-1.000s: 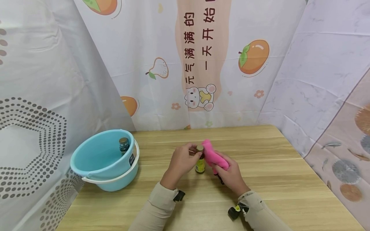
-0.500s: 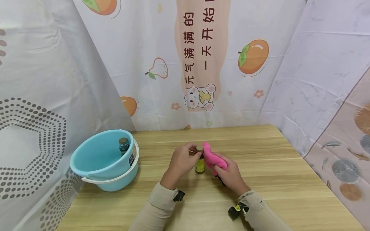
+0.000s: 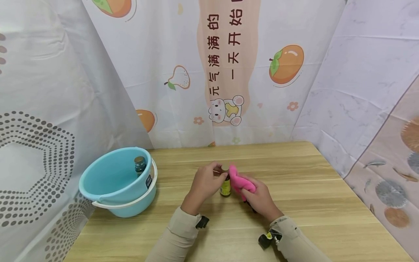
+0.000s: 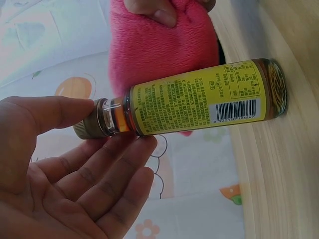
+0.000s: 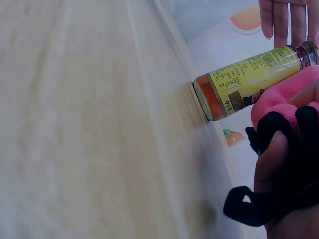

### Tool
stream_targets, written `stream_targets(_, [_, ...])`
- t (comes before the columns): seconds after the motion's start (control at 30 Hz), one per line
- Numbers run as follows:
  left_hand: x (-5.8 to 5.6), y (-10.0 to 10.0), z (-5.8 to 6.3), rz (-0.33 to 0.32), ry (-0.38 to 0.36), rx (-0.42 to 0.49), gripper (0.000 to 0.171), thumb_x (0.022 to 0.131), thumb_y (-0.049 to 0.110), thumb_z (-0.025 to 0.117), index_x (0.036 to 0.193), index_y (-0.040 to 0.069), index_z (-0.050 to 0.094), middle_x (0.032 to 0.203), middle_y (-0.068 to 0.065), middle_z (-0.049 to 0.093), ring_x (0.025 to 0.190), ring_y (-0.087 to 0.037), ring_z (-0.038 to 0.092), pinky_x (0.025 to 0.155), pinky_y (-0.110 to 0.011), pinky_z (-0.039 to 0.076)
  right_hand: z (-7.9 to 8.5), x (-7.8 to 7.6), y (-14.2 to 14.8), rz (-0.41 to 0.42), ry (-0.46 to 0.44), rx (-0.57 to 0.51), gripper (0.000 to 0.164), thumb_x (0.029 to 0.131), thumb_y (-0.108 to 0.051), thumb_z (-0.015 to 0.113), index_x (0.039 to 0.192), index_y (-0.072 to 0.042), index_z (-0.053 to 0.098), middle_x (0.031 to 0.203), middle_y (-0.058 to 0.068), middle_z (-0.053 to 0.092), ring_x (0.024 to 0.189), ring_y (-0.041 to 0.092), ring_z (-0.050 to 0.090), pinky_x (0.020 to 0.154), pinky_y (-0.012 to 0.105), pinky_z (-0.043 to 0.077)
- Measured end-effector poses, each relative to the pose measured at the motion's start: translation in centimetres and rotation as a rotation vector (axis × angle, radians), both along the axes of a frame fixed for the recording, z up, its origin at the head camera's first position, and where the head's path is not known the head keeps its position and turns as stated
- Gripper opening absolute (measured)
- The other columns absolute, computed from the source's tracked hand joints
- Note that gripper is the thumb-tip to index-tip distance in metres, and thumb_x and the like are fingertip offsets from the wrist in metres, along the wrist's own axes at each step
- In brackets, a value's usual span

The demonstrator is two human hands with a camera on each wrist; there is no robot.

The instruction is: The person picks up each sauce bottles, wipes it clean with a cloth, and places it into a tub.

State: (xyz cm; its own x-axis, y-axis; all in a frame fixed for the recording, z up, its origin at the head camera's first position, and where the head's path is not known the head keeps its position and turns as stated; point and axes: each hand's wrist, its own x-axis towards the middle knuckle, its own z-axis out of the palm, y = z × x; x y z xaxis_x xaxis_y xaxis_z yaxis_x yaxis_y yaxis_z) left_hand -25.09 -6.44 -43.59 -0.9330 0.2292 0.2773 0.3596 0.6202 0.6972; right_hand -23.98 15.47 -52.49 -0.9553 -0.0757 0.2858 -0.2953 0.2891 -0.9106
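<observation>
A small glass bottle (image 3: 225,188) with a yellow label and a bronze-coloured cap stands upright on the wooden table. My left hand (image 3: 206,181) holds it at the top; in the left wrist view the thumb presses the cap (image 4: 89,124) and the fingers sit behind the neck. In my right hand (image 3: 262,200) is a bunched pink plush cloth (image 3: 240,182), which lies against the bottle's right side. Black strap-like pieces (image 5: 249,206), one ending in a loop, show by the right hand in its wrist view. Part of the bottle's far side is hidden by the cloth.
A light blue bucket (image 3: 137,209) with a white handle stands at the table's left. Inside it is a dark jar (image 3: 140,165) with a bronze-coloured lid. Printed curtains (image 3: 183,36) hang behind the table (image 3: 294,174) and at both sides.
The pink cloth and my right hand have slid slightly downward along the bottle. My left hand stays at the bottle's top, and the bottle remains in nearly the same place.
</observation>
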Motion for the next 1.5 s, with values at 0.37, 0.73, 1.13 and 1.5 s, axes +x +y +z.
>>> stream_targets(0.37, [0.03,-0.05,0.09,0.006,-0.015,0.0,0.037,0.097,0.028,0.072,0.13,0.01,0.068,0.109,0.001,0.077,0.101,-0.016,0.075,0.09,-0.043,0.06,-0.33,-0.15,0.08,0.03,-0.13,0.042,0.047,0.092,-0.006,0.07,0.135,-0.026,0.069,0.088,0.006,0.069,0.061,0.018,0.065,0.051,0.03,0.054])
stream_targets(0.73, [-0.05,-0.08,0.01,0.022,0.016,-0.024,0.037,0.096,0.031,0.073,0.128,0.011,0.071,0.112,-0.001,0.076,0.105,-0.019,0.073,0.091,-0.043,0.059,-0.38,-0.11,0.02,0.015,-0.108,0.034,0.045,0.092,-0.007,0.072,0.133,-0.027,0.07,0.078,0.006,0.069,0.061,0.019,0.065,0.053,0.031,0.054])
stream_targets(1.13, [0.04,0.06,0.26,0.05,0.011,-0.021,0.04,0.094,0.029,0.076,0.129,0.012,0.072,0.103,0.002,0.076,0.093,-0.014,0.073,0.081,-0.037,0.06,-0.23,0.07,0.13,0.019,0.063,-0.049,0.05,0.09,0.005,0.07,0.132,-0.022,0.07,0.107,0.008,0.074,0.069,0.015,0.067,0.056,0.03,0.056])
stream_targets(1.5, [0.02,0.05,0.19,0.032,-0.008,0.033,0.036,0.093,0.026,0.077,0.127,0.015,0.071,0.106,0.002,0.076,0.095,-0.013,0.075,0.081,-0.037,0.061,0.3,0.32,0.01,0.026,0.124,-0.092,0.052,0.09,0.01,0.069,0.136,-0.012,0.067,0.122,0.015,0.071,0.078,0.011,0.067,0.063,0.03,0.059])
